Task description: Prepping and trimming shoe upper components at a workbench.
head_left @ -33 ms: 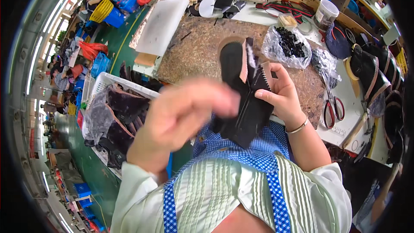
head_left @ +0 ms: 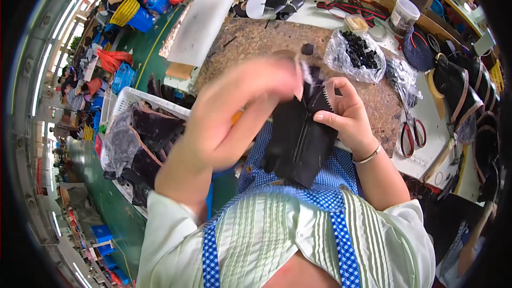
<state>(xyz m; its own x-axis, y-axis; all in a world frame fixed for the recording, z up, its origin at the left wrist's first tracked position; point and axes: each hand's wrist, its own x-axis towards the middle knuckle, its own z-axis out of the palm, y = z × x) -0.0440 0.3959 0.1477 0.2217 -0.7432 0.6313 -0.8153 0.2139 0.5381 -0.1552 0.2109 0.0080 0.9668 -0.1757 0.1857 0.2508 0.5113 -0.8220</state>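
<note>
A black shoe-upper piece with a zipper (head_left: 304, 144) hangs in front of my chest, over the edge of the brown work board (head_left: 250, 42). My right hand (head_left: 346, 114) grips its right edge, with thumb and fingers beside the zipper teeth. My left hand (head_left: 234, 112) is motion-blurred. It reaches across from the left, and its fingertips pinch the top of the piece, where a pale strip shows. The upper part of the piece is hidden behind that hand.
A clear bag of small black parts (head_left: 357, 53) lies on the board. Red-handled scissors (head_left: 413, 136) and black shoes (head_left: 458, 85) lie to the right. A white basket of dark pieces (head_left: 144, 133) stands at the left. A white slab (head_left: 200, 29) and a white tub (head_left: 402, 16) are at the back.
My left hand has risen up and to the right, and it covers the top of the black piece. My right hand keeps its grip.
</note>
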